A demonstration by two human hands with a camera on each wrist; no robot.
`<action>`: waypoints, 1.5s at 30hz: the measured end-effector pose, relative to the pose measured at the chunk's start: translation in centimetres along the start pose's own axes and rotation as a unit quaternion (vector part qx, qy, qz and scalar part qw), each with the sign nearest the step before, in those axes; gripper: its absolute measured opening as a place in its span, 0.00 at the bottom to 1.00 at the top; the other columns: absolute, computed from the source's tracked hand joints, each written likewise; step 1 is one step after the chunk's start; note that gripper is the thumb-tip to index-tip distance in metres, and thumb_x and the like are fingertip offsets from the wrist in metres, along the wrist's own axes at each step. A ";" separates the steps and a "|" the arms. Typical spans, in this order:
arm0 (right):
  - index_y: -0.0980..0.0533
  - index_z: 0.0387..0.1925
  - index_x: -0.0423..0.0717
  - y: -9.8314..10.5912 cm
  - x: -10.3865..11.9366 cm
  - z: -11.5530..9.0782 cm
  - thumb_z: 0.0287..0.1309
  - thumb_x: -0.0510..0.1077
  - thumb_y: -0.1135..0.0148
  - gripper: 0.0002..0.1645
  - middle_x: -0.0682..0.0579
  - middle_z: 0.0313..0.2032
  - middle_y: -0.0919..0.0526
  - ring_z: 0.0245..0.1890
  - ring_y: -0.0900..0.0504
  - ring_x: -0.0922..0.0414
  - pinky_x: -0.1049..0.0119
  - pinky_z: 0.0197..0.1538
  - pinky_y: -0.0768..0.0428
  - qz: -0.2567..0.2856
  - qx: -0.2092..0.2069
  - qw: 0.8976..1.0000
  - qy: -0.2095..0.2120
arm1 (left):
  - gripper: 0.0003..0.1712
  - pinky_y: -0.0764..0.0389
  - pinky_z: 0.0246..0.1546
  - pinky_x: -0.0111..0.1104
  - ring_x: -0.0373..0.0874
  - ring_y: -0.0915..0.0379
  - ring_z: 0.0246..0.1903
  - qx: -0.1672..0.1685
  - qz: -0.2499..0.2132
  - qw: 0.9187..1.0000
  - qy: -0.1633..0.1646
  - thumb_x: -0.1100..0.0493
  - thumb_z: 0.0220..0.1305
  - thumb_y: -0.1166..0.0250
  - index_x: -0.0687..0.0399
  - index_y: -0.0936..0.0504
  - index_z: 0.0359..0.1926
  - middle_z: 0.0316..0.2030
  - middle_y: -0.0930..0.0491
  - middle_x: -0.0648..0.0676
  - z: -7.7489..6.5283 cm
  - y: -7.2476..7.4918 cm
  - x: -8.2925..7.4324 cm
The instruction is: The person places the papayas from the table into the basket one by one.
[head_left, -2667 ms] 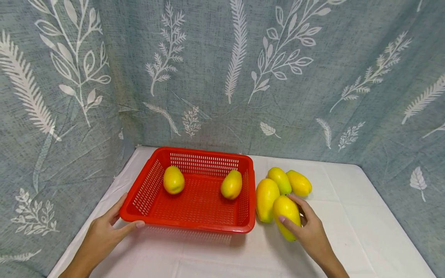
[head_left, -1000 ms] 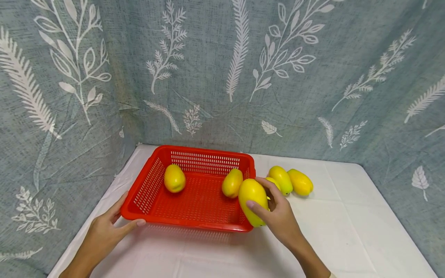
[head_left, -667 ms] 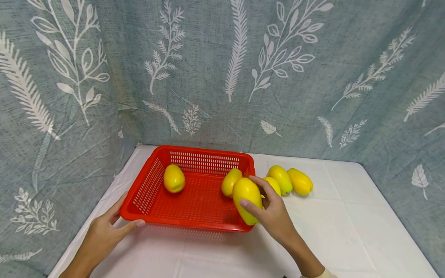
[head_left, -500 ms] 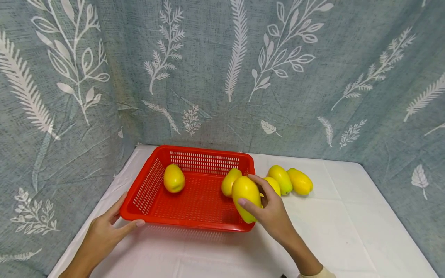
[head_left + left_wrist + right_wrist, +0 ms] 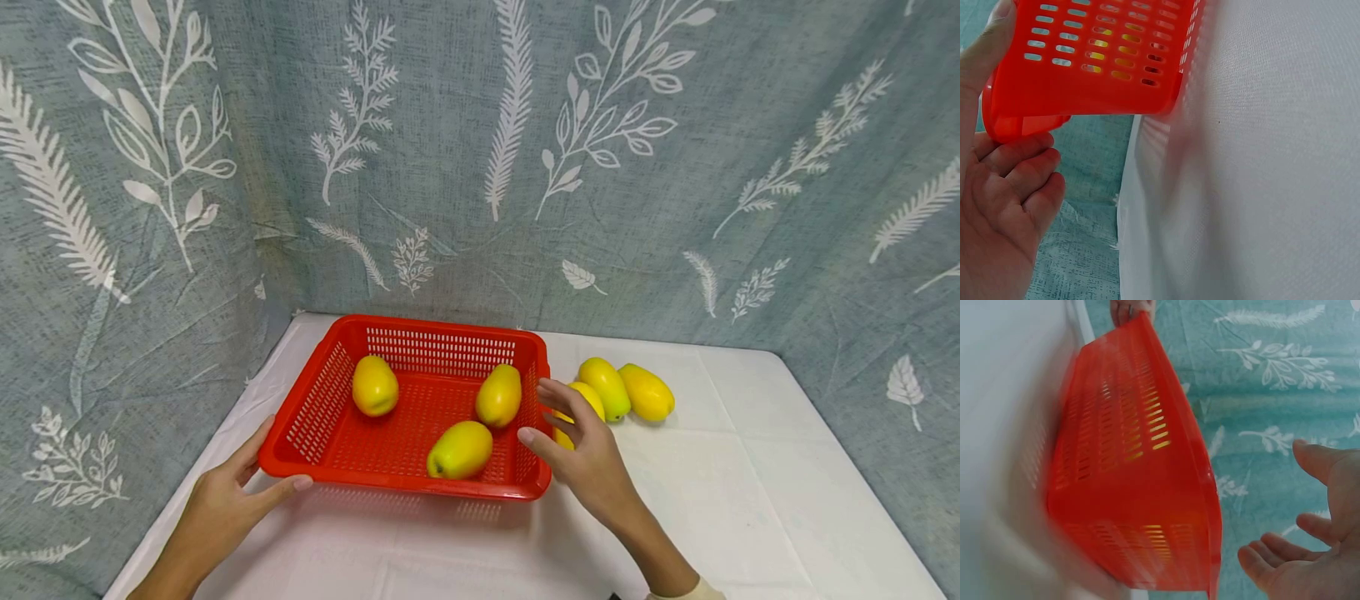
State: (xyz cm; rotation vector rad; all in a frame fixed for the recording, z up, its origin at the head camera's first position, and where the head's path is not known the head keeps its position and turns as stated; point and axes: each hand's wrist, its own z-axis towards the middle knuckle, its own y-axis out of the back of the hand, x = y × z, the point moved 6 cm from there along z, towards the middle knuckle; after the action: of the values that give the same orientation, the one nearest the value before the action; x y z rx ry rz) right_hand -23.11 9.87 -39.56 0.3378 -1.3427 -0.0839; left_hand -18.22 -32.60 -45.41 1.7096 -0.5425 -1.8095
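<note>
A red plastic basket [image 5: 405, 481] with slotted walls holds three yellow mangoes. One mango [image 5: 375, 387] lies at the left, another [image 5: 498, 397] toward the back right, and a greener mango [image 5: 460, 450] by the near wall. My left hand [image 5: 225, 508] holds the basket's near left corner, its thumb along the near rim; in the left wrist view the fingers [image 5: 1029, 164] reach under the rim. Over the right rim, my right hand [image 5: 588, 454] is empty, fingers spread and thumb apart. It partly covers a mango [image 5: 588, 398] on the table just outside the basket.
Two more mangoes, a greenish one [image 5: 604, 387] and a yellow one [image 5: 647, 392], lie together to the right of the basket. A white cloth [image 5: 735, 483] covers the table. A grey-green curtain [image 5: 450, 167] with white leaf prints hangs behind and at both sides.
My right hand carried a mango left from the table to the basket and let it go; it now lies by the near wall. My left hand stayed at the corner.
</note>
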 end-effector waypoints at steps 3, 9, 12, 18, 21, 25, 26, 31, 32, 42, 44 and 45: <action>0.31 0.76 0.52 0.3 -0.2 -0.1 0.65 0.49 0.25 0.41 0.50 0.69 0.24 0.70 0.25 0.47 0.56 0.72 0.24 0.001 -0.002 1.000 -0.002 | 0.59 0.34 0.49 0.05 0.55 0.30 0.71 0.008 0.006 1.000 0.010 0.43 0.63 0.22 0.48 0.46 0.85 0.74 0.30 0.66 0.1 0.0 0.1; 0.31 0.76 0.48 0.8 -0.8 -0.2 0.65 0.49 0.25 0.42 0.46 0.69 0.24 0.69 0.24 0.48 0.55 0.71 0.23 0.007 -0.012 1.000 -0.011 | 0.60 0.24 0.55 0.16 0.67 0.33 0.71 0.021 0.005 1.000 0.021 0.42 0.64 0.23 0.50 0.49 0.86 0.75 0.32 0.66 0.0 0.0 0.2; 0.31 0.75 0.49 1.2 -1.1 -0.3 0.65 0.48 0.25 0.41 0.46 0.69 0.24 0.69 0.24 0.46 0.57 0.70 0.22 0.005 -0.018 1.000 -0.016 | 0.61 0.29 0.51 0.09 0.68 0.34 0.71 0.024 0.000 0.999 0.027 0.41 0.64 0.23 0.50 0.50 0.86 0.76 0.32 0.66 0.0 0.0 0.2; 0.29 0.74 0.51 2.0 -1.5 -0.4 0.65 0.46 0.24 0.39 0.50 0.68 0.23 0.70 0.25 0.48 0.63 0.69 0.22 -0.004 -0.029 1.000 -0.007 | 0.60 0.36 0.48 0.04 0.64 0.34 0.72 0.016 -0.004 1.000 0.017 0.42 0.64 0.23 0.47 0.49 0.86 0.76 0.32 0.65 0.0 0.1 0.2; 0.29 0.73 0.51 2.5 -1.8 -0.6 0.65 0.45 0.24 0.38 0.50 0.67 0.22 0.69 0.24 0.48 0.59 0.70 0.22 -0.009 -0.035 0.999 -0.005 | 0.59 0.31 0.52 0.08 0.64 0.34 0.71 0.014 -0.001 1.000 0.013 0.43 0.65 0.23 0.46 0.49 0.86 0.76 0.32 0.64 0.0 0.1 0.2; 0.29 0.73 0.47 3.2 -2.3 -0.9 0.65 0.46 0.25 0.38 0.46 0.68 0.22 0.70 0.25 0.45 0.58 0.70 0.21 -0.016 -0.042 0.999 -0.010 | 0.59 0.31 0.52 0.08 0.61 0.32 0.71 0.012 0.001 1.000 0.011 0.44 0.64 0.23 0.47 0.48 0.86 0.76 0.32 0.65 0.1 0.1 0.1; 0.30 0.73 0.46 3.4 -2.4 -0.9 0.66 0.46 0.25 0.38 0.45 0.68 0.22 0.70 0.25 0.45 0.60 0.69 0.21 -0.019 -0.044 0.999 -0.012 | 0.59 0.31 0.52 0.08 0.62 0.32 0.70 0.012 0.000 1.000 0.011 0.44 0.64 0.22 0.47 0.48 0.85 0.75 0.32 0.65 0.1 0.0 0.1; 0.30 0.74 0.42 4.5 -2.9 -1.3 0.66 0.45 0.25 0.39 0.41 0.68 0.23 0.69 0.24 0.45 0.67 0.67 0.21 -0.027 -0.056 0.998 -0.014 | 0.59 0.38 0.47 0.03 0.66 0.33 0.69 0.010 -0.001 1.000 0.008 0.46 0.64 0.22 0.50 0.46 0.85 0.75 0.31 0.67 0.1 -0.1 0.0; 0.30 0.74 0.42 4.7 -3.0 -1.4 0.66 0.45 0.25 0.39 0.41 0.68 0.23 0.69 0.24 0.45 0.69 0.67 0.21 -0.028 -0.058 0.998 -0.014 | 0.59 0.38 0.48 0.03 0.65 0.32 0.69 0.009 0.000 1.000 0.007 0.46 0.64 0.22 0.50 0.46 0.85 0.74 0.30 0.67 0.1 -0.1 -0.1; 0.30 0.73 0.42 7.4 -4.1 -2.5 0.68 0.46 0.26 0.38 0.40 0.67 0.23 0.63 0.22 0.61 0.75 0.64 0.22 -0.044 -0.096 0.994 -0.037 | 0.59 0.38 0.48 0.03 0.65 0.32 0.69 0.006 0.002 1.000 0.006 0.45 0.63 0.22 0.51 0.46 0.85 0.75 0.31 0.66 0.0 -0.1 -0.2; 0.31 0.73 0.41 8.0 -4.2 -2.8 0.68 0.46 0.27 0.37 0.40 0.67 0.24 0.62 0.22 0.64 0.76 0.63 0.22 -0.050 -0.104 0.993 -0.037 | 0.59 0.38 0.48 0.03 0.66 0.33 0.69 0.007 0.002 1.000 0.008 0.45 0.63 0.22 0.51 0.46 0.85 0.75 0.31 0.66 0.0 -0.1 -0.1; 0.31 0.73 0.41 8.3 -4.3 -2.9 0.68 0.46 0.27 0.37 0.39 0.67 0.24 0.62 0.22 0.65 0.77 0.63 0.22 -0.054 -0.108 0.992 -0.037 | 0.59 0.38 0.48 0.03 0.66 0.33 0.69 0.007 0.002 1.000 0.008 0.46 0.63 0.22 0.52 0.46 0.85 0.75 0.31 0.66 0.0 -0.1 -0.1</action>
State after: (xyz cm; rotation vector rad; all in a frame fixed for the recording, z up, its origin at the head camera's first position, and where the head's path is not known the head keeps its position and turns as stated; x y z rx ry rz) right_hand -22.42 19.39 -41.80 0.2257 -1.3738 -0.3338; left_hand -18.20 -32.47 -45.39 1.7305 -0.5519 -1.7921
